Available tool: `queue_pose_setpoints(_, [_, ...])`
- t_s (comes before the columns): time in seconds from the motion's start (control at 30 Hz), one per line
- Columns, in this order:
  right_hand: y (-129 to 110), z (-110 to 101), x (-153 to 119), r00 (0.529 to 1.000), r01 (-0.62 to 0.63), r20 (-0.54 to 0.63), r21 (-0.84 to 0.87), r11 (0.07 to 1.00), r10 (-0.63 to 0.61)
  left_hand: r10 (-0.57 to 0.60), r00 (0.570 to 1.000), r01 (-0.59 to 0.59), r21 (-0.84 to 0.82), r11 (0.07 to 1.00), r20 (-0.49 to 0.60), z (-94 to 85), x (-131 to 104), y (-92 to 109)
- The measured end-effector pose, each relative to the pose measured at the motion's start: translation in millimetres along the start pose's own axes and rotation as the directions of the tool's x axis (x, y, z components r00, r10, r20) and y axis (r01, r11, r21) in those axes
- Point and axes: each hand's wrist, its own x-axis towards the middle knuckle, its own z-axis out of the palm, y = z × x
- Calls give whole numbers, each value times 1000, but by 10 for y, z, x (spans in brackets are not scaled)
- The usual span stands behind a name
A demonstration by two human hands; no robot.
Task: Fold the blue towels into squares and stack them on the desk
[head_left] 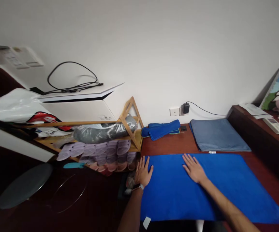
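Note:
A bright blue cloth [173,193] is spread over the reddish-brown desk [168,148], its front edge reaching the near side. At the cloth's far left corner lies my left hand [143,172], flat with fingers apart and a watch on the wrist. My right hand [194,169] rests palm down near the far edge of the cloth, fingers stretched out, holding nothing. Behind the cloth is a small pile of folded blue cloths [162,129]. To its right lies a folded grey-blue cloth [219,134] with a white tag.
Left of the desk stands a wooden rack [135,138] with several slippers [105,149] and a white box [81,111] on top. A round stool [25,187] is at lower left. A black plug [186,108] sits in the wall socket. A remote [276,126] lies on the raised ledge.

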Motion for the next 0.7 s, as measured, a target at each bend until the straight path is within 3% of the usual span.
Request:
queue_pose_setpoints(0.1, [1043,-192,-434,976,-215,-39,-74,974,213,15,1000,-15,-6,1000,-1,-7,7,-3])
queue_pose_setpoints(0.2, [2032,-378,-832,894,-448,-61,-127,885,443,17,1000,-17,-1,1000,11,-21,15,-5])
queue_pose_setpoints(0.3, [2628,-450,-1083,835,-550,-100,-117,827,541,12,1000,-12,14,1000,26,-38,22,1])
queue_pose_setpoints(0.37, [2771,-427,-1159,830,-553,-141,-94,828,539,9,999,-10,22,1000,34,-48,26,10])
queue_pose_setpoints(0.57, [2801,-356,-1137,832,-545,-165,-68,836,529,6,999,-7,24,1000,32,-34,18,4])
queue_pose_setpoints(0.7, [2634,-443,-1017,819,-561,-183,-57,826,544,1,999,0,-11,1000,41,12,14,-19])
